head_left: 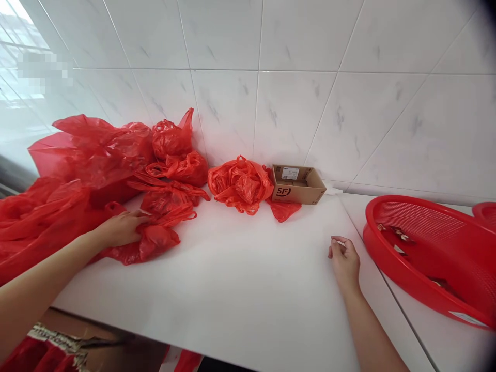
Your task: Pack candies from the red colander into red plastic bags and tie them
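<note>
My left hand point(121, 228) lies on a crumpled red plastic bag point(155, 240) at the left of the white counter point(240, 279), fingers curled over the plastic. My right hand point(344, 259) rests on the counter near its right part, fingers curled loosely in; I cannot make out anything in them. A heap of red plastic bags point(93, 155) fills the left side up to the tiled wall. Another bunched red bag point(240, 185) sits at the back, beside a small open cardboard box point(297, 185).
A large red mesh basket point(426, 248) with a few small items inside stands at the right, close to my right hand. A second red rim point(486, 212) shows at the far right edge. White tiled wall behind. Red bags also lie below the counter's front edge.
</note>
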`<state>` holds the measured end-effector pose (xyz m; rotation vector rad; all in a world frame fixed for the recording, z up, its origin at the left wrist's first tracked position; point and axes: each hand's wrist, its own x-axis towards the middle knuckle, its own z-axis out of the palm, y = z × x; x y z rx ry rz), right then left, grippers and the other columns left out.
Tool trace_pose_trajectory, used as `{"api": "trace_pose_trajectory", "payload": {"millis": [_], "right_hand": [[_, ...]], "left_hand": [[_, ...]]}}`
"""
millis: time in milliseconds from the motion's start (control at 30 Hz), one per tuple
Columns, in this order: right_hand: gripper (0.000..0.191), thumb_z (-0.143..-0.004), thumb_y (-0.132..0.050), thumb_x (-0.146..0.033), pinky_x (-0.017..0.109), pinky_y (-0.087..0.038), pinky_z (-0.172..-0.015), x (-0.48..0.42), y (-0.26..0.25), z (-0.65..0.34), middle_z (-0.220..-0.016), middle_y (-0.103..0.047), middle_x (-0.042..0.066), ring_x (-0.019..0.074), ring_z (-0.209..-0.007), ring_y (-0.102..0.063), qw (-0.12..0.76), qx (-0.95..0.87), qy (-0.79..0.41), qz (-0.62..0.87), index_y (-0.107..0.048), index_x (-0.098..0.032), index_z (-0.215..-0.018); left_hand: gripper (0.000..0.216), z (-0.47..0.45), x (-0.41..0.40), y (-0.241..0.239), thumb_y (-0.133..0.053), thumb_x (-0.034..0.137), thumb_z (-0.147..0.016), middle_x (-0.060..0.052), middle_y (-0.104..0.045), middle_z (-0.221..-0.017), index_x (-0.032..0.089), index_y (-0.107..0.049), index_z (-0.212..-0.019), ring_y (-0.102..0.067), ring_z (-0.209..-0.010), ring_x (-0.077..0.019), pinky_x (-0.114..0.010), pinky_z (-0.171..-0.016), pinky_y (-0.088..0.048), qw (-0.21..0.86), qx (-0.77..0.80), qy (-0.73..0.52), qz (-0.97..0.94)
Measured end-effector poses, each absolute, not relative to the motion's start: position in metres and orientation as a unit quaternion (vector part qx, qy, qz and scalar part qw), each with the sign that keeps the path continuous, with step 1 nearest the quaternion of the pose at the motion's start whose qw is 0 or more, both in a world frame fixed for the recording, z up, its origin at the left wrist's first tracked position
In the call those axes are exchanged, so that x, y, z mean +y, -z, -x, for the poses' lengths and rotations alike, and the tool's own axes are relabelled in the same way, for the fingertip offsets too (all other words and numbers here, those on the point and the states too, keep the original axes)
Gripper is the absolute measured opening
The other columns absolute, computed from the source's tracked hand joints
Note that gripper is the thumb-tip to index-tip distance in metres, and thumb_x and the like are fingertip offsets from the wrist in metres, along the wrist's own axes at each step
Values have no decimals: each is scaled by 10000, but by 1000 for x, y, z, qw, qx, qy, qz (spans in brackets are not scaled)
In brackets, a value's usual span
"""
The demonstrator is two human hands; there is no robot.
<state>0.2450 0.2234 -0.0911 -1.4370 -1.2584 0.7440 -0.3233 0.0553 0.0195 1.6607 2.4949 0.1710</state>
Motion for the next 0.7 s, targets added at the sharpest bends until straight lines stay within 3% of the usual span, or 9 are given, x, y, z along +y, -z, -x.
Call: {"api": "trace_pose_trajectory", "payload": {"millis": [133,267,333,467,567,700], "right_hand": [[199,-857,-532,-404,259,-377,-577,222,90,-244,-584,-517,-47,137,-576,-482,514,-526,-315,600,-566,-224,-936],[213,-854,-530,-411,258,-373,-571,222,90,-244,-584,-512,-43,140,-575,-479,510,-528,-320,600,-561,-219,-940],[210,-855,-526,-409,258,-376,-578,222,90,-245,-586,-513,-42,140,-575,-480,511,-530,-318,598,-560,-220,-940],[232,-858,-524,-429,262,-381,-587,223,93,-246,-592,-517,-39,144,-577,-487,503,-537,-317,598,-569,-223,-955],[249,-854,-525,-439,263,-379,-577,225,96,-247,-588,-516,-36,146,-567,-483,505,-544,-310,594,-571,-216,-956],[251,-858,-511,-439,260,-377,-560,226,96,-247,-581,-506,-36,146,-556,-477,506,-552,-299,592,-561,-209,-946]], "left_hand": [[435,318,57,-18,-543,103,-574,-23,-644,-1050,208,-704,-964,-601,-959,-247,-270,-826,-409,85,798,-16,-597],[655,312,62,-12,-527,117,-544,-94,-609,-1231,182,-604,-1192,-625,-952,-303,-302,-729,-431,68,800,-16,-596],[723,317,67,-12,-499,81,-525,-96,-637,-1223,176,-572,-1238,-618,-1007,-305,-305,-767,-433,66,800,-16,-596],[589,336,87,-27,-458,32,-516,-27,-709,-1100,198,-678,-1036,-602,-1042,-245,-282,-891,-401,63,792,-8,-608],[567,346,106,-40,-445,-9,-548,-18,-671,-1165,187,-693,-1019,-557,-1115,-214,-279,-973,-360,37,792,-13,-609],[655,339,121,-33,-483,-30,-623,-60,-555,-1329,219,-636,-1210,-446,-1249,-316,-501,-1056,-287,3,813,-11,-583]]}}
